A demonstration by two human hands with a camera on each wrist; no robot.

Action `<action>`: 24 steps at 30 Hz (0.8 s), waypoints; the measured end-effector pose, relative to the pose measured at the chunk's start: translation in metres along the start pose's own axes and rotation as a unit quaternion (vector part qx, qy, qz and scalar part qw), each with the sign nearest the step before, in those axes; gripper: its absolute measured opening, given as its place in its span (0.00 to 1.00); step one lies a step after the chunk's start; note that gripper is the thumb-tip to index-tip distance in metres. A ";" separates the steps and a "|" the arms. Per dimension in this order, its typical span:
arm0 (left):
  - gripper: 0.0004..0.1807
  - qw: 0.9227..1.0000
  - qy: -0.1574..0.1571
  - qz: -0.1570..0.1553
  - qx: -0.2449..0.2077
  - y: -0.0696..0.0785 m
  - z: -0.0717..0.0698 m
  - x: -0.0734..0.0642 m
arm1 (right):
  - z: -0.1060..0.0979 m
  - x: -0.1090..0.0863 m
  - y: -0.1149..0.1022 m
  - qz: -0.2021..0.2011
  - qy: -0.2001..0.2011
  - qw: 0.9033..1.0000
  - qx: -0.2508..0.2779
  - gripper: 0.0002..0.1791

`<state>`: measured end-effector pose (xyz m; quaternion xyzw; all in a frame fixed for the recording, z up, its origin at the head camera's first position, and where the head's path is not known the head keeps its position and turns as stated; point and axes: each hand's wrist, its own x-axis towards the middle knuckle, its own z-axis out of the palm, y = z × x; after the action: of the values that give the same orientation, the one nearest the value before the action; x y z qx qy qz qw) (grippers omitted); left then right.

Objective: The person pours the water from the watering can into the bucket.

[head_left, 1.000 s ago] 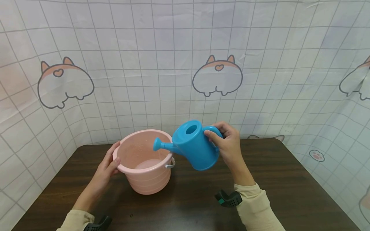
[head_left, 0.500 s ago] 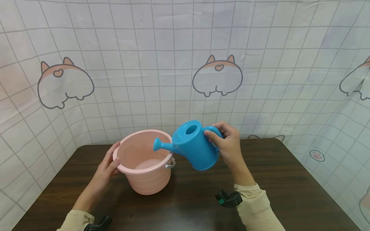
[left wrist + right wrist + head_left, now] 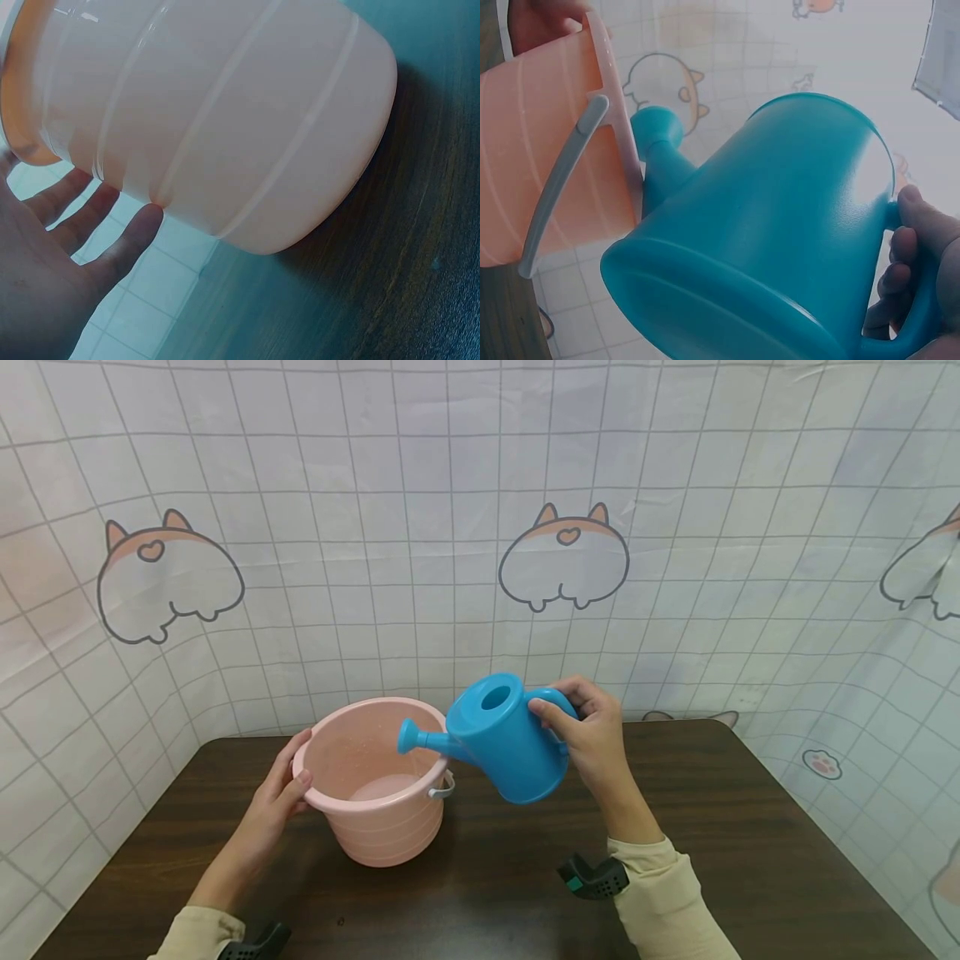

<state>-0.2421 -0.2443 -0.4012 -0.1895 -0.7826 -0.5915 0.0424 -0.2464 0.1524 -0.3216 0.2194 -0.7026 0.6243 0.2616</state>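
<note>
A pink bucket (image 3: 386, 831) stands on the table, its mouth leaning a little toward me. My left hand (image 3: 272, 795) grips its rim at the left, thumb over the edge; the left wrist view shows the other fingers (image 3: 135, 232) against the outer wall. In my right hand (image 3: 596, 735) is the handle of a blue watering can (image 3: 517, 747), held up off the table and tipped left. Its spout (image 3: 423, 739) reaches over the bucket's right rim, the rose above the opening. Droplets dot the bucket's inner wall, and a faint thin streak shows below the spout.
Dark wood-grain table (image 3: 495, 893) underneath. A white grid-patterned curtain (image 3: 420, 527) with cartoon animal prints hangs behind and along both sides. The bucket's grey handle (image 3: 562, 187) hangs down on its right side. Black bands (image 3: 596, 877) sit at both wrists.
</note>
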 end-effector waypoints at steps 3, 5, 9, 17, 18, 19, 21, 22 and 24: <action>0.28 1.000 0.003 -0.001 -0.002 0.000 0.000 0.000 | 0.000 0.000 0.001 -0.002 -0.004 1.000 -0.001 0.09; 0.28 1.000 0.005 0.000 -0.002 0.000 0.001 0.000 | -0.001 0.000 0.001 -0.003 -0.006 1.000 -0.001 0.09; 0.28 1.000 0.010 0.002 -0.003 0.000 0.001 0.000 | 0.000 0.000 0.000 -0.004 -0.005 1.000 -0.003 0.09; 0.28 1.000 0.007 0.003 -0.003 0.000 0.000 0.000 | 0.000 0.000 -0.002 0.002 -0.006 1.000 -0.003 0.08; 0.28 1.000 0.007 0.003 -0.004 0.000 0.000 0.000 | 0.000 0.000 -0.002 0.002 -0.006 1.000 -0.002 0.08; 0.28 1.000 0.007 0.002 -0.004 0.000 0.000 0.000 | 0.000 0.000 -0.002 0.003 -0.006 1.000 -0.002 0.07; 0.28 1.000 0.007 0.001 -0.005 0.000 0.000 0.000 | 0.000 0.000 -0.002 0.006 -0.007 1.000 -0.002 0.07; 0.28 1.000 0.007 0.001 -0.004 0.000 0.000 0.000 | -0.001 0.000 -0.001 0.008 -0.006 1.000 -0.001 0.07; 0.28 1.000 0.006 0.000 -0.003 0.000 0.000 0.000 | -0.001 0.000 -0.001 0.011 -0.006 1.000 -0.003 0.07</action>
<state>-0.2420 -0.2439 -0.4009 -0.1858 -0.7808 -0.5947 0.0467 -0.2458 0.1528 -0.3203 0.2153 -0.7082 0.6237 0.2511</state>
